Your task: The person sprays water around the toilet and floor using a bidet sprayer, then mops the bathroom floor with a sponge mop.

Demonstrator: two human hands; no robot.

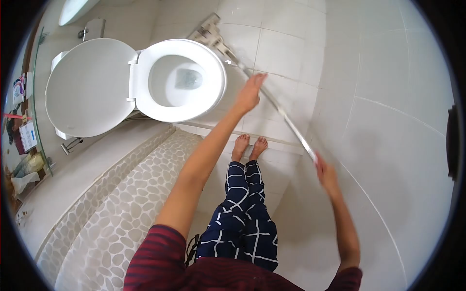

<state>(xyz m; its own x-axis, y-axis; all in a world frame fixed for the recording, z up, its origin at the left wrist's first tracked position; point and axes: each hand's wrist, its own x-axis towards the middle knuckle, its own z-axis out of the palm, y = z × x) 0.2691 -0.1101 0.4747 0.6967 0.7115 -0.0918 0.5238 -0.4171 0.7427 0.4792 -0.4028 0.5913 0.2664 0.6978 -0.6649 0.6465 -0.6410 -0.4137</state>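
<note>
Head view: the left hand has its grip closed around the metal pole of a long-handled tool, at its upper-middle stretch. The right hand is slightly blurred, but its grip is closed on the pole's near end, beside the grey wall. No gap shows between either palm and the shaft.

From the grips the pole runs forward and to the person's left, its long axis slanting across the picture from the right hand up toward the upper left. The tool's beige head lies out ahead of the left hand and somewhat to its left; that hand is much the nearer of the two, the right hand being at the far end. The head is low over the pale floor tiles, just beyond the toilet, whose lid stands raised. Its own long axis sits roughly crosswise to the pole. Blur hides whether it touches the floor or the toilet's base.

The pole passes to the right of the toilet's rounded front and ahead of the two bare feet, apart from both.
</note>
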